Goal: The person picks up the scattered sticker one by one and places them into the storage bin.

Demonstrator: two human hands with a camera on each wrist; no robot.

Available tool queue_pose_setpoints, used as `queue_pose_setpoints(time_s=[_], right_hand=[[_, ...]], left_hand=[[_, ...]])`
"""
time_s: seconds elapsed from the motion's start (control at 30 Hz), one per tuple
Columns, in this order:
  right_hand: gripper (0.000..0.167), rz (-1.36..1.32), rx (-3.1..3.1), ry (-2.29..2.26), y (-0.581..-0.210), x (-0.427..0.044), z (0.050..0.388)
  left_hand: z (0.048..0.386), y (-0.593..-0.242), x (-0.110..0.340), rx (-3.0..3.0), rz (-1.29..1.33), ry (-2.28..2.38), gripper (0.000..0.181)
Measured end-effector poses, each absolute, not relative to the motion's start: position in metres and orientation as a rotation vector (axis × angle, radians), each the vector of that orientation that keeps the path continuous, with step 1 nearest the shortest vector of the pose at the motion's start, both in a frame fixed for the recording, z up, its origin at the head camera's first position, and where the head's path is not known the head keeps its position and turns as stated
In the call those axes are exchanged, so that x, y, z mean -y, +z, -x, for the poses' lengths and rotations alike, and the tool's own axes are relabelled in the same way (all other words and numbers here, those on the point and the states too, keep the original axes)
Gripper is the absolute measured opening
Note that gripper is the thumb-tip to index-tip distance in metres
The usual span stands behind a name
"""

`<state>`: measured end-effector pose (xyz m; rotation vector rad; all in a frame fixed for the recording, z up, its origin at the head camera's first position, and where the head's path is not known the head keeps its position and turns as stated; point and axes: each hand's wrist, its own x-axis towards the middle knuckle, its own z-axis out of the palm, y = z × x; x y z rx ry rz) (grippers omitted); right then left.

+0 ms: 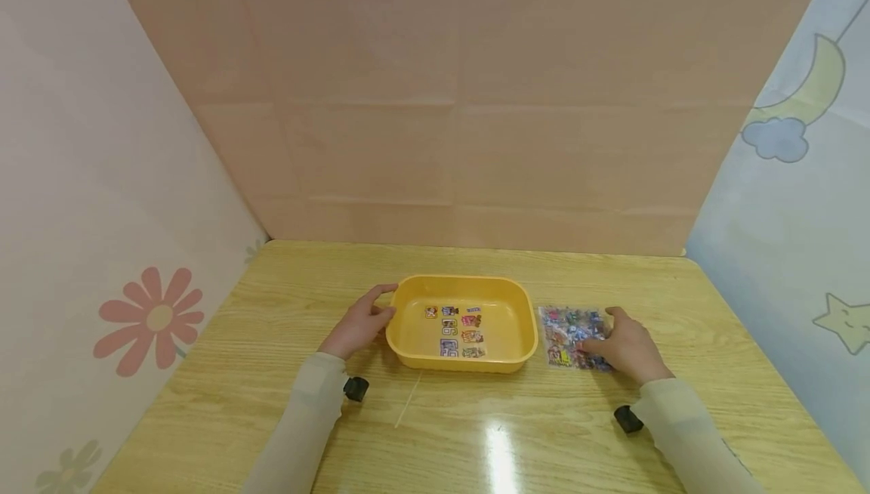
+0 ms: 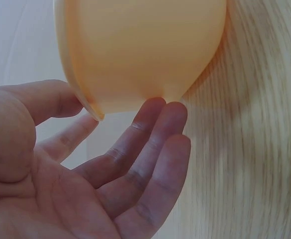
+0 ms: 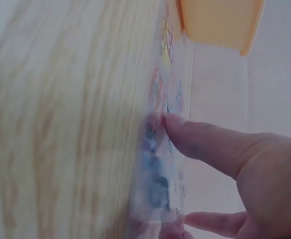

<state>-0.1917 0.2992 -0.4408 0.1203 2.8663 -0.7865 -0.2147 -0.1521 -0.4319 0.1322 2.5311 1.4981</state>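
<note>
A yellow plastic tray sits on the table, with several small colourful stickers lying on its bottom. At the tray's left end, my left hand holds the rim with the thumb, while fingertips touch the outer wall below it. Right of the tray lies a clear plastic bag packed with small colourful pieces. My right hand grips this bag at its right side; in the right wrist view the thumb presses on its face and other fingers meet its edge, partly out of frame.
The wood-grain table meets a brown paper-like back wall. Patterned panels rise on both sides. A thin pale strip is on the table in front of the tray. Each wrist carries a small black device.
</note>
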Motion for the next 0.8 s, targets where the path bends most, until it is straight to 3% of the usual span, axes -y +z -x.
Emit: queue_pose_setpoints(time_s=[0.23, 0.6, 0.8], right_hand=[[0.088, -0.148, -2.872, -0.766, -0.4391, -0.3024, 0.1895], [0.048, -0.199, -2.899, -0.869, -0.4365, -0.3052, 0.1863], [0.043, -0.197, -2.897, -0.994, -0.4337, -0.3062, 0.1835]], left_hand=[[0.2161, -0.4348, 0.1529, -2.535, -0.132, 1.490, 0.049], [0.2161, -0.4360, 0.1537, -2.567, -0.137, 1.440, 0.049], [0.2147, -0.4346, 0.1529, -2.599, -0.138, 1.398, 0.048]])
